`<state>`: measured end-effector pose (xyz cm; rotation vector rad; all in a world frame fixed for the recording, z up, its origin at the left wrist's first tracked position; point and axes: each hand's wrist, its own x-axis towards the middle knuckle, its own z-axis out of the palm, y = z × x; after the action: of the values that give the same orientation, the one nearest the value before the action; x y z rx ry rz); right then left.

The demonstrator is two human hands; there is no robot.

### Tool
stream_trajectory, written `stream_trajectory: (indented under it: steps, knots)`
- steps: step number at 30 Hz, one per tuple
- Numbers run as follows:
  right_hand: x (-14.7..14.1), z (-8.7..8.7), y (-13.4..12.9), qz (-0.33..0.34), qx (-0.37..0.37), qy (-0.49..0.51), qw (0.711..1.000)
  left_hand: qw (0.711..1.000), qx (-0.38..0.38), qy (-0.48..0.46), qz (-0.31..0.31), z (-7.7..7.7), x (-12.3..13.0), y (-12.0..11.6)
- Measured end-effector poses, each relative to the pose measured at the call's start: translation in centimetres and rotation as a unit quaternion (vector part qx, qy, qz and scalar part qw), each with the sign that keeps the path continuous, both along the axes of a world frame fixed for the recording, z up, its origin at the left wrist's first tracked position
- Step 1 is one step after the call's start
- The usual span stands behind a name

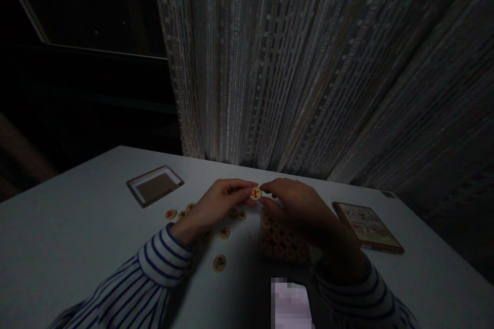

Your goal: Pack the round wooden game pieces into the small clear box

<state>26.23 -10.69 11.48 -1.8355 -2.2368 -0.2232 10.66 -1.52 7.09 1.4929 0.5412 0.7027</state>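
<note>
Between the fingertips of my left hand (224,200) is a round Chinese chess piece (256,194), pale with a red character facing me. My right hand (301,208) meets the piece's right edge with its thumb and index fingertips. Both hands are raised over the white table. Partly under my right hand sits a block of similar round pieces (278,239) set in rows. Loose pieces lie around and beneath my left forearm, among them one with a dark character (219,263) and another (224,232) farther back. My left hand and wrist hide some of them.
A shallow framed box or lid (154,185) lies at the back left of the white table (77,216). On the right is a flat box with a printed cover (368,226). A bright, pixelated patch (291,304) shows at the front. Behind the table hangs a striped curtain (262,61).
</note>
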Motion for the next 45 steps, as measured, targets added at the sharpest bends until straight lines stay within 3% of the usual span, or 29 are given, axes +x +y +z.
stream_trajectory:
  steps: [6,12,27,45]
  knots:
    - [0.3,0.4,-0.2,0.001,0.003,0.008,1.000,0.999,-0.030,-0.019,-0.023,0.8,0.1,-0.5]
    - [0.5,0.5,-0.8,0.010,0.006,0.021,1.000,0.999,-0.040,-0.006,-0.003,1.2,0.0,-0.9]
    - [2.1,-1.0,-2.4,0.090,0.064,0.081,0.991,0.996,-0.079,-0.036,-0.012,0.1,1.7,-2.6]
    - [3.5,-1.4,-2.6,0.052,0.039,0.014,0.998,0.997,-0.079,0.010,0.006,-0.9,2.4,-2.7]
